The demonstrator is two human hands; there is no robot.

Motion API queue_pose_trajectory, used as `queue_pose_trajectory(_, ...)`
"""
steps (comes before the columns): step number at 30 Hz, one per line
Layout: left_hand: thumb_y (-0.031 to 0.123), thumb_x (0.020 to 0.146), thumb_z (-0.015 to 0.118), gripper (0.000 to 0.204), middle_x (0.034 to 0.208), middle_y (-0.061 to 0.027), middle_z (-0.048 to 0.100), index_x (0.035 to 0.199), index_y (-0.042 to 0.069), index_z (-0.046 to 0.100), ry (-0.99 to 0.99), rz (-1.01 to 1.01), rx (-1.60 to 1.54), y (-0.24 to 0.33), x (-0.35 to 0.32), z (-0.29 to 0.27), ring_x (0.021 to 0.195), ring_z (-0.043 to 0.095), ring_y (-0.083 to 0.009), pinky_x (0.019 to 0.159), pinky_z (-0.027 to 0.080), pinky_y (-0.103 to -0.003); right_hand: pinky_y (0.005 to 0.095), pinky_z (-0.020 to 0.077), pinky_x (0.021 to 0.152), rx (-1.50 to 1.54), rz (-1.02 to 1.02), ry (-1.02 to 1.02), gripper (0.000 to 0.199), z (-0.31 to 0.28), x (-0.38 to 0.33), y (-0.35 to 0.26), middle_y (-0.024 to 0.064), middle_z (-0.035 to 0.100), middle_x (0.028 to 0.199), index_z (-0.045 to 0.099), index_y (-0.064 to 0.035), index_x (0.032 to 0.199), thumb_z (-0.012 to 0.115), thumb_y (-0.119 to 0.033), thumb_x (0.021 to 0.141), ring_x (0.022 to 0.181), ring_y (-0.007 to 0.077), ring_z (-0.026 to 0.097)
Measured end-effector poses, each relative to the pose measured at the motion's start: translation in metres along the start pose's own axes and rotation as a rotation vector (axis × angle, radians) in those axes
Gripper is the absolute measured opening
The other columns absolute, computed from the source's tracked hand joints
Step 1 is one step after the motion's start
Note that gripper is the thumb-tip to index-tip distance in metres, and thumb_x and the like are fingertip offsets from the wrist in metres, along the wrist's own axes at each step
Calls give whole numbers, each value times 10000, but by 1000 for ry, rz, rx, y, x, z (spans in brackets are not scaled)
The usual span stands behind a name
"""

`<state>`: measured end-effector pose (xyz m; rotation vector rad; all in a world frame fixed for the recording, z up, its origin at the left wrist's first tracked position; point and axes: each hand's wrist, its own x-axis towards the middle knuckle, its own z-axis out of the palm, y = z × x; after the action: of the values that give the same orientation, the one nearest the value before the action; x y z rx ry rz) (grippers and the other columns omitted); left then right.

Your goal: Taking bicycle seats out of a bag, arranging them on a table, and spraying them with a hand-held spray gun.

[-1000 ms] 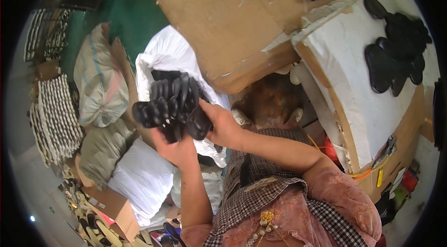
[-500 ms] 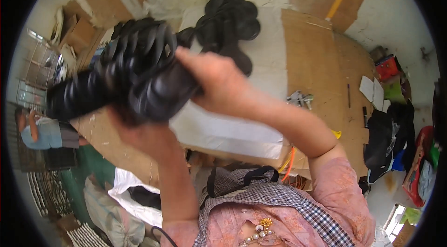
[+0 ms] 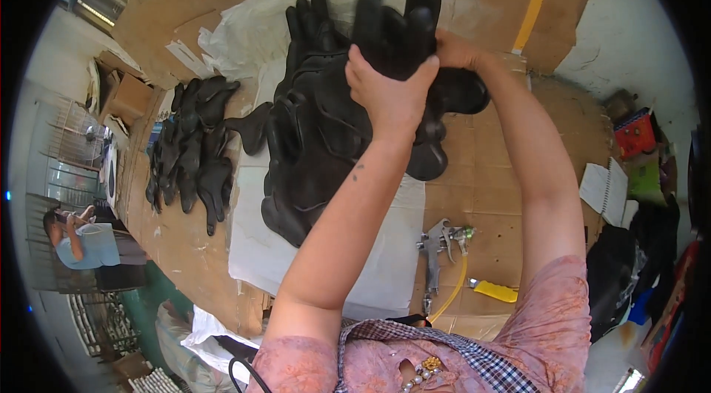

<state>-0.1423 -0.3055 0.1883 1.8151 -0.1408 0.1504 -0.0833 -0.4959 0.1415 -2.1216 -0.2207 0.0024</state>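
So the person's got a bunch of glossy black, rounded sole-shaped pieces (image 3: pixel 404 30) up at the far end of the worktop (image 3: pixel 481 171), which is covered in brown cardboard. Left hand (image 3: pixel 389 93) has its fingers gripping the near side of the bunch, spread wide around it. Right hand (image 3: pixel 455 52) is up against the bunch's right side, but its fingers disappear behind the black stuff, so I can't tell how tightly they're closed.

Right below is a big messy heap of matching black pieces (image 3: pixel 318 134) on a white sheet (image 3: pixel 252 245). Can't make out whether the held ones touch it. Over to the left there's a smaller black pile (image 3: pixel 194 134) directly on the cardboard.

Nearer the body, between the arms, lies a silver metal spray gun (image 3: pixel 433 252) with a thin yellow hose (image 3: pixel 453 289), and just beside it a yellow-handled tool (image 3: pixel 495 291). White spiral notebook (image 3: pixel 606 189) sits off right, past the right arm.
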Motion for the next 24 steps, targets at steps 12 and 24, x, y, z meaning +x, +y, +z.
queue_pose_trajectory(12,125,588,736,866,1312,-189,317,1326,-13,304,-184,-83,3,-138,-27,-26,1087,448,-284,866,447,-325,386,460,865,-362,488,794,400,-103,26,174,162,619,1079,543,-15,1149,520,-285,855,944,268,607)
queue_pose_trajectory(24,94,752,665,285,828,-59,637,1005,-12,585,56,-538,-309,-225,-232,-424,746,603,-115,695,503,-256,261,484,774,270,-39,45,172,391,-138,-179,83,630,915,607,5,1042,513,-5,899,821,143,599)
